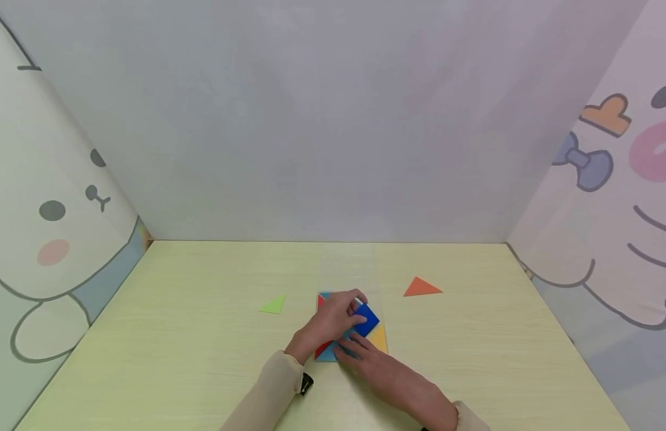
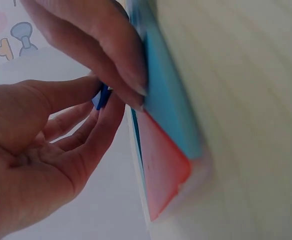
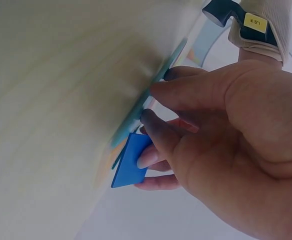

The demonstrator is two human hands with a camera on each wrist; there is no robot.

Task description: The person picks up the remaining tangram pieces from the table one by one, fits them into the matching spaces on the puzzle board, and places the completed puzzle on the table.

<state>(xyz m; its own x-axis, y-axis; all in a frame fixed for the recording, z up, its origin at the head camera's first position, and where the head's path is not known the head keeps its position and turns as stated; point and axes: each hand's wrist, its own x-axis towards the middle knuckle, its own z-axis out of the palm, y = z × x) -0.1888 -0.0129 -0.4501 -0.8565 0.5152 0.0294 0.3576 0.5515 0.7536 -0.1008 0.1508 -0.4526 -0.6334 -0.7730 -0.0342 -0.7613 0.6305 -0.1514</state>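
My left hand (image 1: 333, 314) pinches a dark blue four-sided flat piece (image 1: 367, 320) between thumb and fingers, tilted over a square puzzle board. In the right wrist view that blue piece (image 3: 131, 162) stands at a slant by the board's edge. Red (image 2: 161, 167), light blue (image 2: 168, 100) and yellow (image 1: 379, 339) flat pieces lie on the board, partly covered by the hands. The fingertips of my right hand (image 1: 373, 365) touch the board's near part, on the light blue piece, fingers fairly straight. The board's middle is hidden.
A light green triangle (image 1: 274, 304) lies on the table to the left of the board. To the right and farther back is an orange-red triangle (image 1: 422, 287). Behind the board a clear flat sheet (image 1: 347, 266) lies on the wooden table (image 1: 176, 335). A grey wall (image 1: 333, 120) closes the back.
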